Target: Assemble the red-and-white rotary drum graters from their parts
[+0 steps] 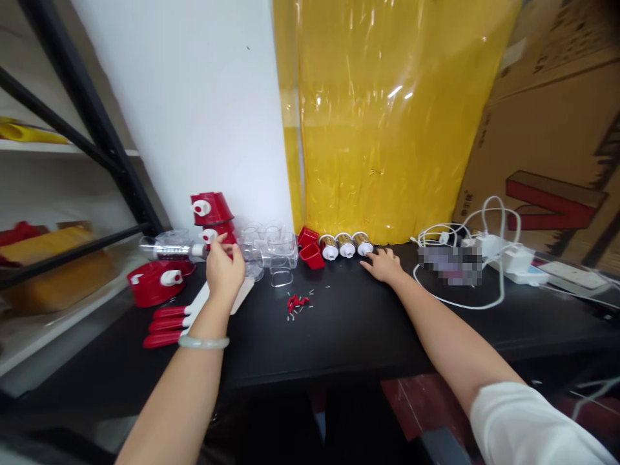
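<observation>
My left hand (225, 263) is raised over the left part of the table, its fingers curled together in front of red and clear plastic parts. What it grips, if anything, is hidden. Close by on its left is a clear tube (167, 250) with a white end. Several clear plastic containers (276, 248) stand just to its right. My right hand (384, 265) rests low on the table with fingers stretched out. Its fingertips are at the white tip of the rightmost of three gold-and-white filter cartridges (362, 243); whether they touch it I cannot tell.
Stacked red cups (213, 210), a red ring-shaped part (155, 284) and red-handled pieces (167, 326) lie at left. Two red square cups (312, 256) sit mid-back. Small red parts (295, 302) lie among screws. White cables (501, 258) and a cardboard box (547, 129) are at right.
</observation>
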{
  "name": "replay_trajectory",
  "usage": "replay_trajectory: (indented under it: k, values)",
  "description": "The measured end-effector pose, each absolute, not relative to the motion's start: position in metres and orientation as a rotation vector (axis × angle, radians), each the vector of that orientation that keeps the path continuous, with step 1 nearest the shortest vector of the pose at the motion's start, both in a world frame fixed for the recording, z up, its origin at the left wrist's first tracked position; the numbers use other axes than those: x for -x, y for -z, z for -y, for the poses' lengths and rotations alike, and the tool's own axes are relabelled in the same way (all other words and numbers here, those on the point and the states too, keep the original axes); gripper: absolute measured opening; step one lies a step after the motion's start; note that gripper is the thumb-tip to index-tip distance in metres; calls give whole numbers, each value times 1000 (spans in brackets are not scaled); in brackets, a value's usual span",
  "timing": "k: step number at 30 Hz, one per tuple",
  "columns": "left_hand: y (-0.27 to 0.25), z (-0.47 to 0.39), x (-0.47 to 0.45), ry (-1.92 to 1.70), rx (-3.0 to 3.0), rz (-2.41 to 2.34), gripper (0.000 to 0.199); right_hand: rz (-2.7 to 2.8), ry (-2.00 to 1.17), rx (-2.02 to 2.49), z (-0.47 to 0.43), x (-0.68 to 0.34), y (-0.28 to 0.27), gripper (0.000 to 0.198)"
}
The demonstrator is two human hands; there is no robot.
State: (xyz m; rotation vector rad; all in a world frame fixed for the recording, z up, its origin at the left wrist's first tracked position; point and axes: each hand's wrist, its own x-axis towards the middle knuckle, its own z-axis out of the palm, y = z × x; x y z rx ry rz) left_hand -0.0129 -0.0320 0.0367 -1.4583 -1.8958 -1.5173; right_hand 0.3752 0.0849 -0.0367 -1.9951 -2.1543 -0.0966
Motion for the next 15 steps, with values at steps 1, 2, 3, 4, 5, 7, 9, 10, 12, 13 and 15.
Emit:
replay_trajectory:
  k: [1, 2, 3, 4, 5, 7, 9, 10, 12, 13, 15]
  values:
    - [-45, 38, 18, 1489, 1416, 1927, 44, 2151, 100, 1986, -85, -376, 36, 59]
    - [-52, 43, 24, 1439, 1397, 1969, 42, 2146, 104, 1977, -84, -377, 36, 57]
    - [-59, 49, 31, 1369, 1403, 2011, 40, 2140, 108, 1969, -84, -378, 36, 55]
    - [-65, 54, 39, 1289, 1422, 2049, 38, 2137, 112, 1958, -85, -378, 36, 54]
    - [-69, 59, 48, 1212, 1441, 2073, 36, 2134, 117, 1946, -85, -379, 36, 53]
    - [-75, 70, 67, 1098, 1456, 2084, 35, 2124, 127, 1921, -85, -380, 35, 52]
    - [-79, 81, 86, 1011, 1444, 2096, 34, 2109, 137, 1897, -85, -380, 35, 50]
    - [-81, 86, 96, 968, 1431, 2102, 34, 2101, 142, 1884, -84, -380, 35, 49]
    - [-86, 96, 113, 881, 1421, 2118, 33, 2085, 157, 1854, -84, -379, 35, 46]
    - [-88, 99, 120, 849, 1415, 2124, 32, 2079, 167, 1836, -84, -379, 35, 44]
    - [-95, 105, 131, 794, 1381, 2134, 33, 2068, 192, 1803, -84, -378, 35, 41]
